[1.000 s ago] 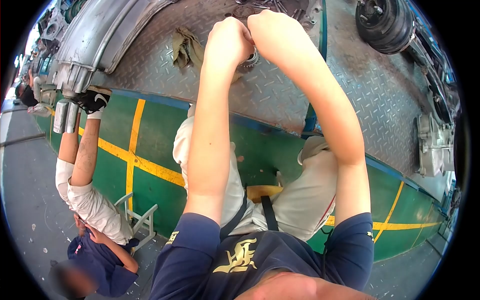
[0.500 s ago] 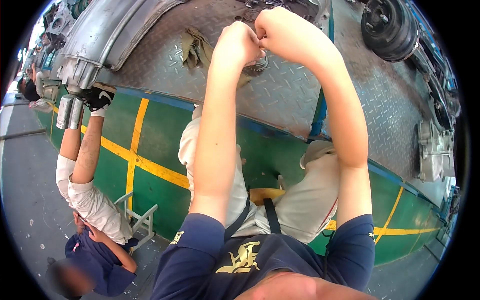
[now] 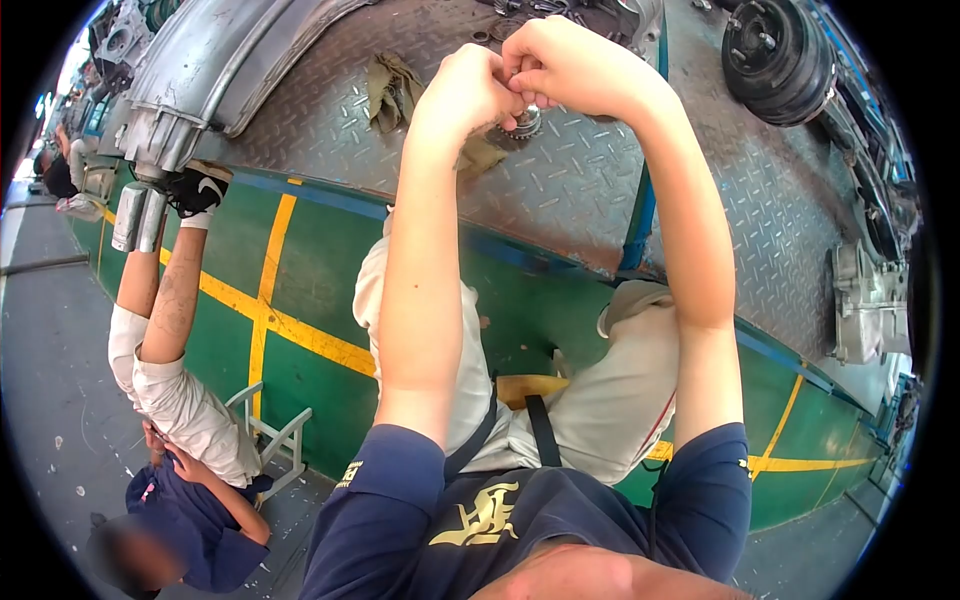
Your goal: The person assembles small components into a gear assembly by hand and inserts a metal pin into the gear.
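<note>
My left hand [image 3: 474, 86] is bent inward over the metal bench, its fingers closed in a pinch. Against its fingertips is my right hand [image 3: 542, 62], also curled with thumb and fingers pressed together. Whatever lies between the fingers is too small or hidden to name. Right below the fingertips shows a toothed metal gear [image 3: 526, 124], partly covered by the hands; whether it is held or rests on the bench I cannot tell. An olive cloth [image 3: 393, 92] lies crumpled to the left of my left hand, and a tan scrap [image 3: 482, 157] sits under its wrist.
A tread-plate bench top [image 3: 570, 205] spreads under my hands. A large metal gearbox housing [image 3: 215, 70] is at left, a black wheel drum [image 3: 775, 60] and a cast casing [image 3: 862, 303] at right. Small parts [image 3: 508, 12] lie behind. Another person [image 3: 195, 520] sits at left.
My hands have shifted slightly, and the right hand has turned so its thumb and fingertips show. More of the gear and the tan scrap is visible.
</note>
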Demonstrator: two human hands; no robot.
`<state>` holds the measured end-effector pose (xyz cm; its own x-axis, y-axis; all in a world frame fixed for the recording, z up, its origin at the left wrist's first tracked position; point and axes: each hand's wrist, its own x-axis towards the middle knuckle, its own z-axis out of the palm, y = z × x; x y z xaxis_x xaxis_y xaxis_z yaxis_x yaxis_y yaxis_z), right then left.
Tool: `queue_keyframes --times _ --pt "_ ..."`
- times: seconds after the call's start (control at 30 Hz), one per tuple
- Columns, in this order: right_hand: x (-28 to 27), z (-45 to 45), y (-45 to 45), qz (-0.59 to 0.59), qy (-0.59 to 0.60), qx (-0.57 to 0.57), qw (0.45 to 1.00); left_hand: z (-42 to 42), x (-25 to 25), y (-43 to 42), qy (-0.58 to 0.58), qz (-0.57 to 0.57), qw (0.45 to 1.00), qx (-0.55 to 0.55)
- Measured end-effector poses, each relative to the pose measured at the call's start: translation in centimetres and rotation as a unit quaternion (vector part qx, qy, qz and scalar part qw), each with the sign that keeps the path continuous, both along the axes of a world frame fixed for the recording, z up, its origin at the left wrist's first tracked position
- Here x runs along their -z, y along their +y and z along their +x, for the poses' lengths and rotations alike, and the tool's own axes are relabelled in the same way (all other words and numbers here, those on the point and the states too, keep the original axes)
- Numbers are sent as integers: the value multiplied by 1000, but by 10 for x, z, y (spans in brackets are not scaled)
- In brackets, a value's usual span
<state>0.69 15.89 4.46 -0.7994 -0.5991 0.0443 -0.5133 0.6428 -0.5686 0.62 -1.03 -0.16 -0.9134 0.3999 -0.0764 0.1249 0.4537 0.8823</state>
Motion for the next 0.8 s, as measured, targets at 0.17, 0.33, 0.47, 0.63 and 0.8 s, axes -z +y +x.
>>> queue_keyframes --times 0.17,0.33,0.47,0.63,0.8 --pt "15 -7 -7 -4 82 23 996 -7 8 -2 16 -1 999 -36" --pt "21 -13 -8 -17 133 18 991 -10 10 -1 -7 10 999 -51" --pt "6 -5 -9 -42 41 78 995 -10 9 0 -17 19 998 -58" --pt "12 -11 -4 -49 40 93 994 -8 10 5 6 7 997 -75" --pt "9 -13 2 -60 -27 104 992 -13 22 8 77 -30 993 -80"
